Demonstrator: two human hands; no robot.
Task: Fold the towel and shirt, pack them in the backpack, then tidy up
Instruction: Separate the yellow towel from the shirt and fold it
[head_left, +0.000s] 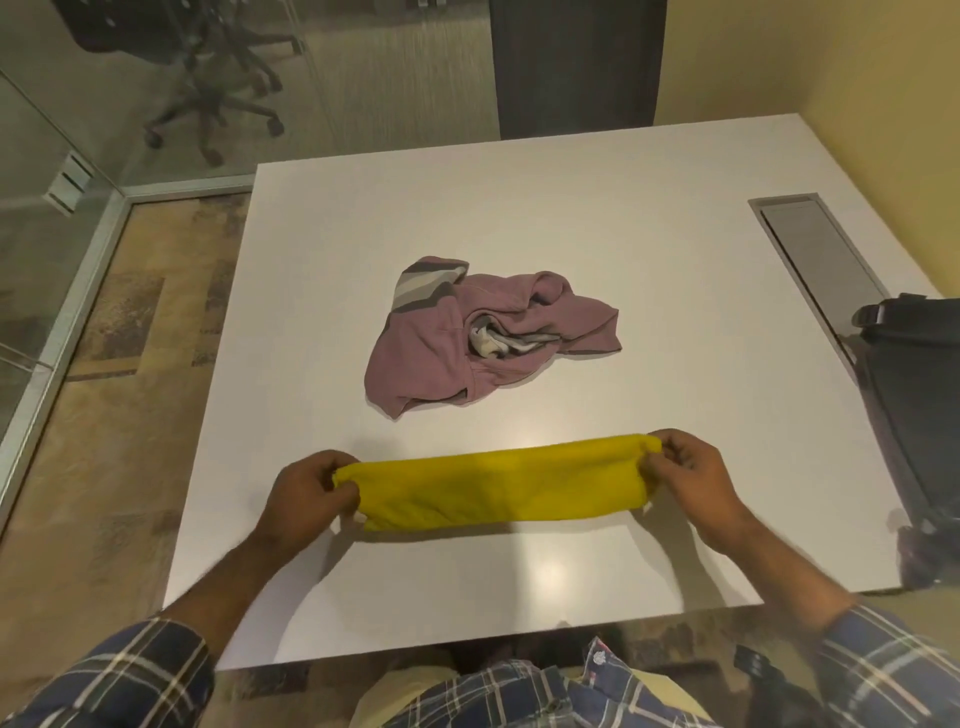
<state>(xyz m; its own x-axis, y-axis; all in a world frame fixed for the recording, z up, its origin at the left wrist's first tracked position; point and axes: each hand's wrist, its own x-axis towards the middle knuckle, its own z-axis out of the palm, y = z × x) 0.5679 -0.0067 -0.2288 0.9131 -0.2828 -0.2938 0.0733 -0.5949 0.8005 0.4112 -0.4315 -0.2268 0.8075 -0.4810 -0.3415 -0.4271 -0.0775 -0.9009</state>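
A yellow towel (498, 486) stretches as a long folded band across the near part of the white table (649, 218). My left hand (306, 493) grips its left end with curled fingers. My right hand (693, 478) pinches its right end. Behind the towel, near the table's middle, lies a crumpled mauve shirt (457, 343) with grey and white stripes on one sleeve. A black backpack (914, 395) lies at the table's right edge, partly out of frame.
A grey cable hatch (826, 260) is set into the table at the far right. Office chairs (208, 78) stand behind a glass wall at the far left. A yellow wall runs along the right.
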